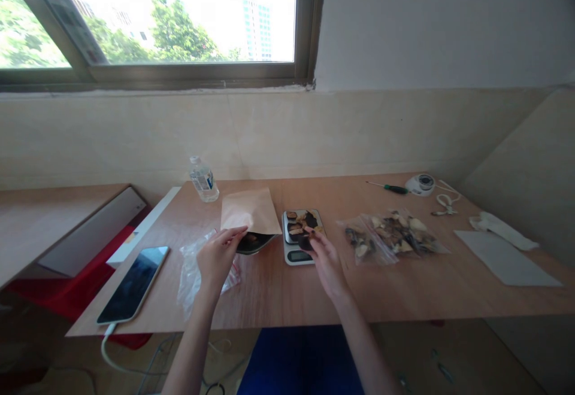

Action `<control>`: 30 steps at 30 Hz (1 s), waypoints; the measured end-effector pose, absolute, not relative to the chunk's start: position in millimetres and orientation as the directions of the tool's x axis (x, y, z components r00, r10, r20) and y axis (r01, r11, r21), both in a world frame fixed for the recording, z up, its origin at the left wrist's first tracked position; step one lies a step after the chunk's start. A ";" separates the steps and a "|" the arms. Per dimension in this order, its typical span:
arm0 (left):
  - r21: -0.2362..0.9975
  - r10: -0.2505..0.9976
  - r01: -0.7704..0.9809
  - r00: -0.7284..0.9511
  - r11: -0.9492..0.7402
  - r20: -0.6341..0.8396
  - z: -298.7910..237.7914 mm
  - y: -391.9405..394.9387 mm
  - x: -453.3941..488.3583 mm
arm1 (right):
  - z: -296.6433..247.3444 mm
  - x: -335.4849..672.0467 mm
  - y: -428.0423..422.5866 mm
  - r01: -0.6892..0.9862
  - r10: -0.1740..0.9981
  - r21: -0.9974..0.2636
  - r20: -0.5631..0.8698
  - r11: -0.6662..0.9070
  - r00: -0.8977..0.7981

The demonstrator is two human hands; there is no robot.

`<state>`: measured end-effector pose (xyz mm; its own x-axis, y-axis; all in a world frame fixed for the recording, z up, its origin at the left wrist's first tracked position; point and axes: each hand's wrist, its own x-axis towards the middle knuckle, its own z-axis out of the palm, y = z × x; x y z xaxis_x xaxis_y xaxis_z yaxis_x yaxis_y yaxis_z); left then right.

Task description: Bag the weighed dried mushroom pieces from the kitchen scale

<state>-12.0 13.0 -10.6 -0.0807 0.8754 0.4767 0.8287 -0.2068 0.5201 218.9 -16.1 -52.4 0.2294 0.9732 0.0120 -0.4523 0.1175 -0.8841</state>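
Pinched between the fingers of my left hand (219, 254) is the rim of a brown kraft paper pouch (249, 208) lying on the table. Its mouth gapes toward me and shows a dark, shiny inside. My right hand (327, 258) holds a dark, roundish dried piece (305, 243) over the front part of a small digital kitchen scale (291, 258). Several brown, black and yellowish dried pieces (311, 219) lie on the scale's platform. The digits on its display are too small to read. A crumpled clear plastic bag (191, 275) lies beside my left wrist.
Clear zip bags (399, 233) of dried pieces lie right of the scale. Behind are a screwdriver (395, 189) and a white dome camera (421, 184). A water bottle (204, 181) stands back left; a charging phone (133, 286) lies front left. White paper (507, 258) lies at right.
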 end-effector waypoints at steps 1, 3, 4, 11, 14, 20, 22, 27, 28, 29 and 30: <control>0.515 0.876 0.834 -0.084 -0.198 0.474 -12.3 14.0 -13.7 | -52.7 225.1 -12.9 -0.467 0.968 -0.875 0.009 0.129 0.251; 0.502 0.886 0.849 -0.096 -0.165 0.454 -16.4 16.2 -17.7 | -50.3 236.6 -2.6 -0.464 0.958 -0.870 0.030 0.166 0.286; 0.494 0.895 0.858 -0.105 -0.138 0.433 -18.9 17.4 -19.9 | -48.0 241.8 4.7 -0.435 0.953 -0.882 0.050 0.183 0.299; 0.448 0.957 0.894 -0.130 0.001 0.259 -41.4 23.7 -31.1 | -31.2 255.0 72.3 0.362 0.965 -0.913 0.241 0.188 0.106; 0.440 0.951 0.898 -0.129 -0.007 0.280 -48.1 25.2 -35.1 | -30.6 245.9 92.1 0.543 0.977 -0.816 0.209 0.198 -0.041; 0.408 0.933 0.903 -0.023 -0.135 0.359 -46.5 29.6 -39.9 | -36.3 241.1 101.3 0.507 0.965 -0.835 0.262 0.213 0.028; 0.427 0.906 0.876 0.028 -0.226 0.422 -42.9 32.8 -30.0 | -38.1 248.1 95.2 0.474 0.960 -0.857 0.268 0.200 0.080; 0.534 0.889 0.748 0.163 -0.394 0.428 -42.0 57.7 30.3 | -43.4 264.8 62.1 0.429 0.940 -0.877 0.306 0.216 0.152; 0.559 0.907 0.741 0.163 -0.372 0.387 -44.3 66.1 44.6 | -45.5 267.0 54.4 0.432 0.933 -0.874 0.320 0.223 0.166; 0.566 0.914 0.739 0.170 -0.366 0.369 -47.5 75.0 58.1 | -48.1 268.8 47.1 0.438 0.924 -0.869 0.337 0.230 0.183; 0.569 0.917 0.738 0.178 -0.364 0.357 -51.3 84.2 70.2 | -51.3 270.7 40.3 0.447 0.911 -0.862 0.359 0.240 0.202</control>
<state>70.2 84.2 -51.3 0.1781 0.9171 0.3567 0.7375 -0.3644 0.5686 270.7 40.3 -51.3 0.2023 0.9112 0.3588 0.4467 0.2402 -0.8618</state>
